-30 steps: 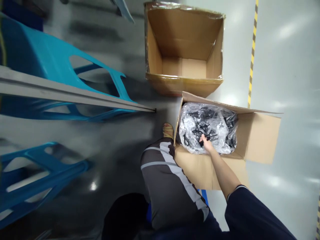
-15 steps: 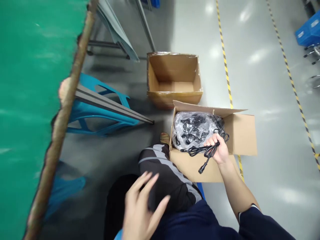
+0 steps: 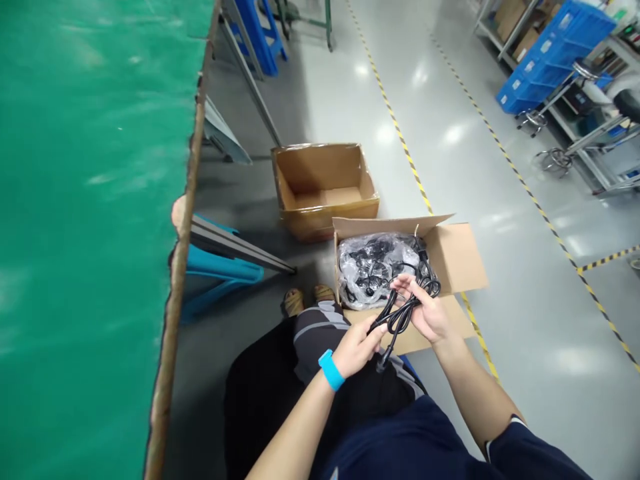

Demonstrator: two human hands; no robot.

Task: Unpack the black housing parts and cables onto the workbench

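Observation:
A looped black cable with a connector hanging from it is held between my hands, above my lap. My left hand, with a blue band at the wrist, is closed on the near-left end of the cable. Around the right part of the loops, my right hand is curled with its fingers partly bent. Just beyond the hands, an open cardboard box holds a clear plastic bag with several black cables inside.
Another open cardboard box stands on the floor behind the first. A green-topped table fills the left side, with a blue stool under its edge. Stacked blue crates and a metal cart stand at the upper right.
My left hand has come from over my lap to the cable and closed on it. My right hand has drawn the cable slightly nearer and left. The view has shifted, showing more of the room.

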